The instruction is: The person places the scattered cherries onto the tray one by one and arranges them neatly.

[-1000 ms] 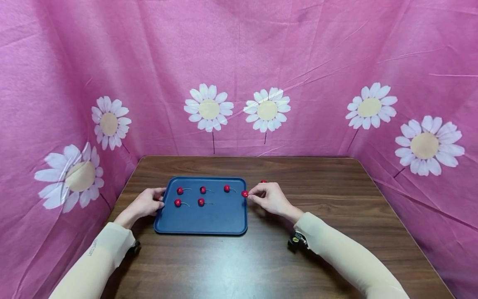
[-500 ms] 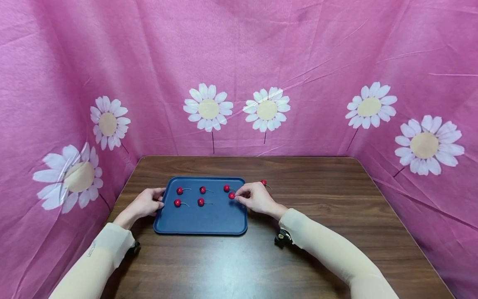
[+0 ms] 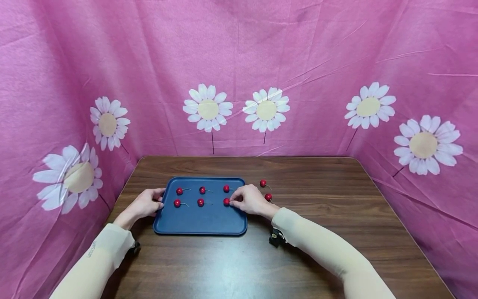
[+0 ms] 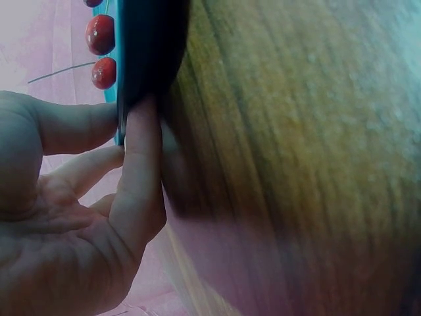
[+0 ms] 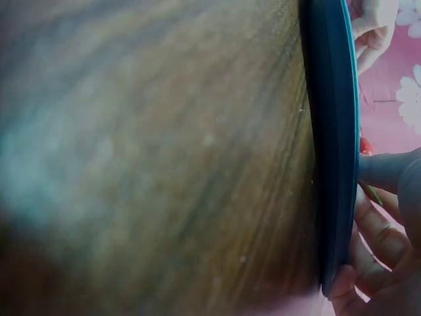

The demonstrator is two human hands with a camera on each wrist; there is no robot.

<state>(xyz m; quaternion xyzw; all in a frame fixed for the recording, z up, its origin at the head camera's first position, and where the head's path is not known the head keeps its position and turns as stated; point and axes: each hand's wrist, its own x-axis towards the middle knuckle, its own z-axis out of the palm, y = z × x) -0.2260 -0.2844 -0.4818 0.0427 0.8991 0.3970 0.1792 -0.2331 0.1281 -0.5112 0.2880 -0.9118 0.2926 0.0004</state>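
Note:
A dark blue tray (image 3: pixel 198 222) lies on the table. At its left end my left hand (image 3: pixel 143 203) grips the rim, the thumb and a finger on either side of it in the left wrist view. Over the tray's right part, my right hand (image 3: pixel 251 200) pinches a red cherry (image 3: pixel 226 202), which is at the tray surface. In the right wrist view the tray wall (image 5: pixel 335 131) hides most of this cherry, and a bit of green stem (image 5: pixel 372 193) shows by the fingers. Several other stemmed cherries (image 3: pixel 201 202) lie in two rows on the tray, stems pointing right.
Two more cherries lie on the wooden table (image 3: pixel 317 195) right of the tray: one farther back (image 3: pixel 263 182), the other cherry (image 3: pixel 268 197) just behind the right wrist. A pink curtain (image 3: pixel 239 54) with daisies surrounds the table's back and sides.
My right hand has carried its cherry left from the tray's right edge, then toward the near side, below the top-right cherry. The two table cherries have come into sight. My left hand stays put.

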